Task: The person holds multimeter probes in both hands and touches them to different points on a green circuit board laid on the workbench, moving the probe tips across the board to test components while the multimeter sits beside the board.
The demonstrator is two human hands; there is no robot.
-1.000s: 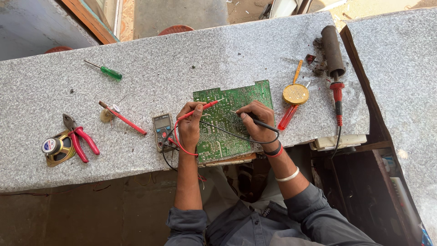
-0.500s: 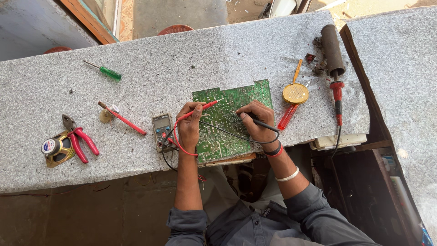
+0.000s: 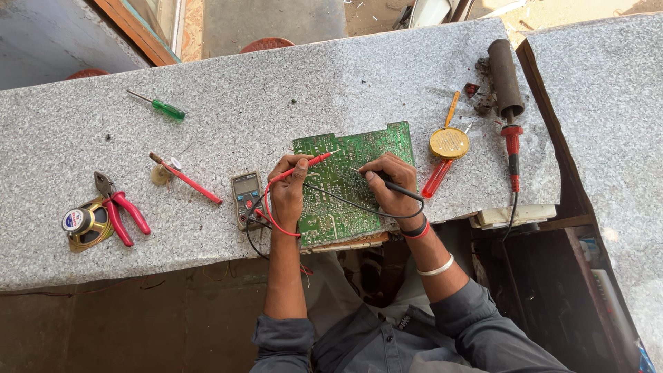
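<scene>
A green circuit board [image 3: 345,155] lies solder side up at the front edge of a grey granite counter [image 3: 276,97]. My left hand [image 3: 289,190] pinches a red test probe [image 3: 314,164] whose tip touches the board near its upper left. My right hand [image 3: 390,185] holds a black test probe [image 3: 404,191] with its tip on the board's middle. Red and black leads run from the probes to a small grey multimeter [image 3: 246,197] lying just left of my left hand.
Left on the counter lie red-handled pliers [image 3: 119,213] over a small round speaker [image 3: 83,222], a thin red tool [image 3: 186,178] and a green screwdriver [image 3: 162,106]. Right of the board sit a round yellow tin [image 3: 449,143], a red screwdriver [image 3: 437,178] and a soldering iron [image 3: 510,103].
</scene>
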